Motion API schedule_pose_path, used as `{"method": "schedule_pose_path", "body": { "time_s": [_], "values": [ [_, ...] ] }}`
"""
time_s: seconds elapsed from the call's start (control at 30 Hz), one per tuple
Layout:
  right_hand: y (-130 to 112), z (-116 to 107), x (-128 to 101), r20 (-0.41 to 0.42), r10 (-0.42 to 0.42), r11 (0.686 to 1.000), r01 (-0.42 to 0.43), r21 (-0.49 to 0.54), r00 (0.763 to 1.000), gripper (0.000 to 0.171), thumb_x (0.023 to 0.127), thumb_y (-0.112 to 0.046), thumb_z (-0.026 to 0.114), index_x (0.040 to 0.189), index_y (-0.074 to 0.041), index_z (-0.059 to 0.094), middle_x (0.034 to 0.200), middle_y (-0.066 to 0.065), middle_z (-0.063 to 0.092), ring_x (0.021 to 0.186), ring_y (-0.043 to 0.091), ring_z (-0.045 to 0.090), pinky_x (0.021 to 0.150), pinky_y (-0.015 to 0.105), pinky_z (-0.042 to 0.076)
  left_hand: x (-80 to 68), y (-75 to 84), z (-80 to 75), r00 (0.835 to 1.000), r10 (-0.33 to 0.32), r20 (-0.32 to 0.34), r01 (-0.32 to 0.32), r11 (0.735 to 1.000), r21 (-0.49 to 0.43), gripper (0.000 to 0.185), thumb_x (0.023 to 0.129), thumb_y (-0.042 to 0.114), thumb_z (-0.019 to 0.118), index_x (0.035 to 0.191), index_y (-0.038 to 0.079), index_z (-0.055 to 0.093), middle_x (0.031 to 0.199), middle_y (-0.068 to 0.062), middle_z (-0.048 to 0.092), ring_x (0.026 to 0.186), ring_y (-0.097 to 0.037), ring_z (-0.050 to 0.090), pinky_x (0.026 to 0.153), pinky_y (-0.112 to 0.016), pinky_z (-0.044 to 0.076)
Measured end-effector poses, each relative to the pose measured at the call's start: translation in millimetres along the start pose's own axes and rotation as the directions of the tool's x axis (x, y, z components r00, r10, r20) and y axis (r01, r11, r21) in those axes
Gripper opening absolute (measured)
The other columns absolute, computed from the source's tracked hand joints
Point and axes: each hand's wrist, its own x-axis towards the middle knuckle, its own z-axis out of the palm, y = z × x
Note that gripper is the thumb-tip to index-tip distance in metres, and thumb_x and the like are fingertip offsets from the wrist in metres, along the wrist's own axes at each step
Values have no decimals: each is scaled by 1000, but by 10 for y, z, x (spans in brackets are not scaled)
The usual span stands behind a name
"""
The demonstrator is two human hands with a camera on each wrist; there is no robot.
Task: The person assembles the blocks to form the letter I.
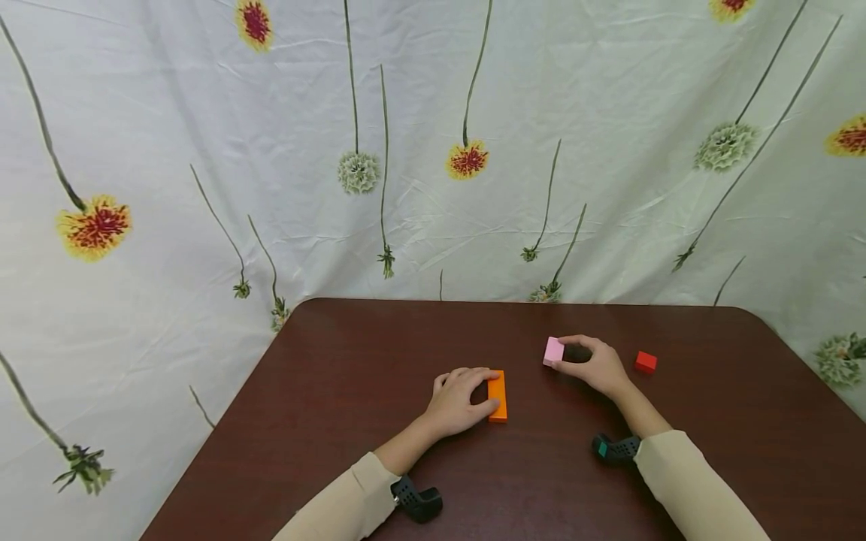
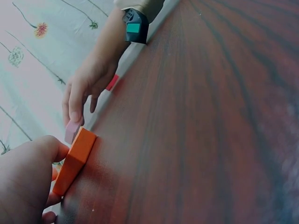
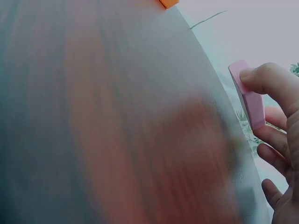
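Note:
An orange rectangular block is pinched lengthwise by my left hand, the thumb at its near end and the fingers at its far end. In the left wrist view the orange block stands close over the table. My right hand pinches a pink block between thumb and fingertips, farther back and to the right of the orange one. The right wrist view shows the pink block tilted, with the thumb on its upper part and a fingertip at its lower end.
A small red block lies on the dark brown table, just right of my right hand. Behind the table hangs a pale flowered cloth. Each wrist carries a black camera band.

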Motion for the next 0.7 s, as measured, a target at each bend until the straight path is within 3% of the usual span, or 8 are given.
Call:
{"method": "schedule_pose_path", "body": {
  "time_s": [0.7],
  "values": [
    [-153,-3,-190,9,-34,998,35,-50,999,58,72,-48,74,119,-16,62,127,16,49,118,36,40,90,60,33,-5,10,-25,1000,11,-3,-11,1000,-23,45,88,45,53,130,27,52,134,6,48,123,-21,38,94,-54,21]
  ]
}}
